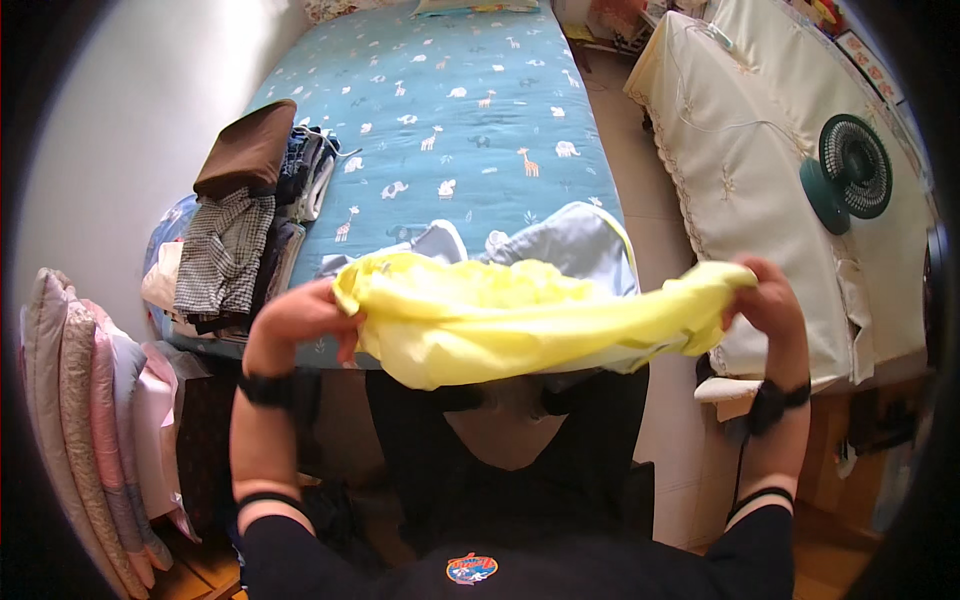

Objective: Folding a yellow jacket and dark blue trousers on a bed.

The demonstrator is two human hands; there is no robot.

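A bright yellow cloth (480, 330), bunched along its upper part, is stretched out in the air between my hands, above my lap and the near edge of the bed. My left hand (319, 319) grips its left end. At its right end my right hand (761, 296) is closed on the fabric, with the arm bent. Just beyond the yellow cloth, a grey-blue garment or cloth (566, 244) with a yellow edge lies on the bed, partly hidden by it. The bed's blue sheet (465, 180) is printed with elephants and giraffes.
Folded clothes stand at the bed's left, including a brown cloth (247, 146) and a checked garment (225, 251). Folded quilts (82, 412) stand upright at the lower left. On the right, a green fan (851, 169) stands on a surface under a cream cover (757, 202).
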